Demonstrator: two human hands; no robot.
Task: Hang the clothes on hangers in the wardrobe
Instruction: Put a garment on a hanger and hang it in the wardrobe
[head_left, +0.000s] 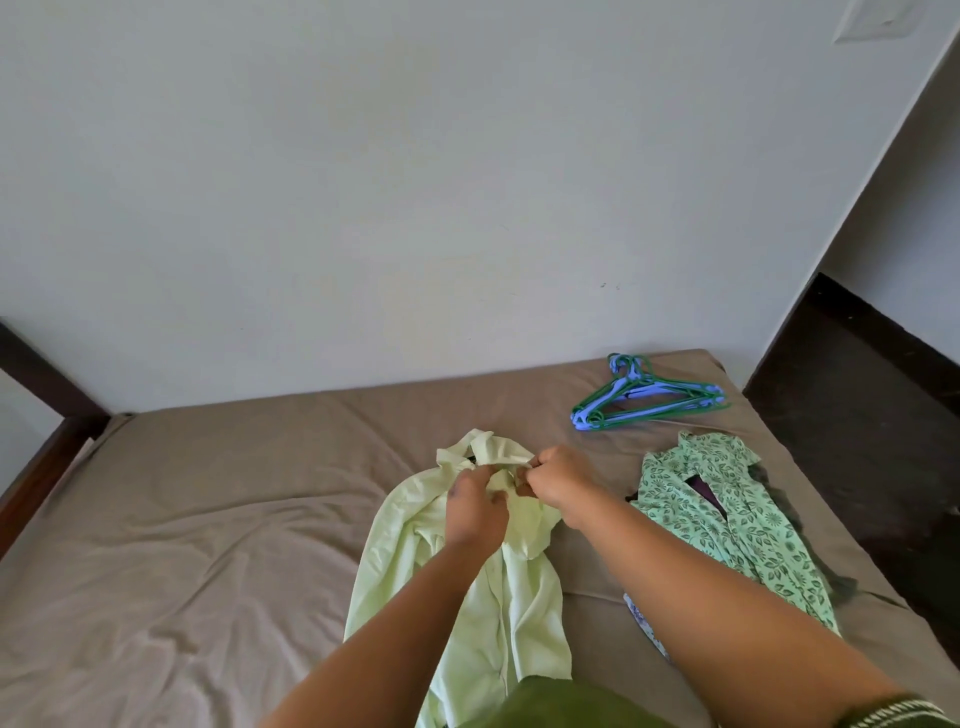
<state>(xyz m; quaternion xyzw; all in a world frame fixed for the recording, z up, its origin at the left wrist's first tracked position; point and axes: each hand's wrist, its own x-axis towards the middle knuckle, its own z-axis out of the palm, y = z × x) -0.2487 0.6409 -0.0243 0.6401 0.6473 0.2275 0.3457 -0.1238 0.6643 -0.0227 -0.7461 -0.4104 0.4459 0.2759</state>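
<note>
Fingers (488, 486) of the left hand (475, 506) and right hand (563, 486) pinch the collar of the pale green shirt (498, 587), lying mid-bed toward the near edge. Fastening it squarely should help; hangers (649, 402) wait near the far right corner of the bed (208, 493).

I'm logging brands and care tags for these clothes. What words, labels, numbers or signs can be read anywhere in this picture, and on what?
None: no readable text shows anywhere.
Pale green plain shirt: no tag shows; both hands cover its collar.
Green leaf-print garment: pattern only, no lettering.
Blue and green plastic hangers: no marking can be made out.
Pale wall plate: blank.
</note>
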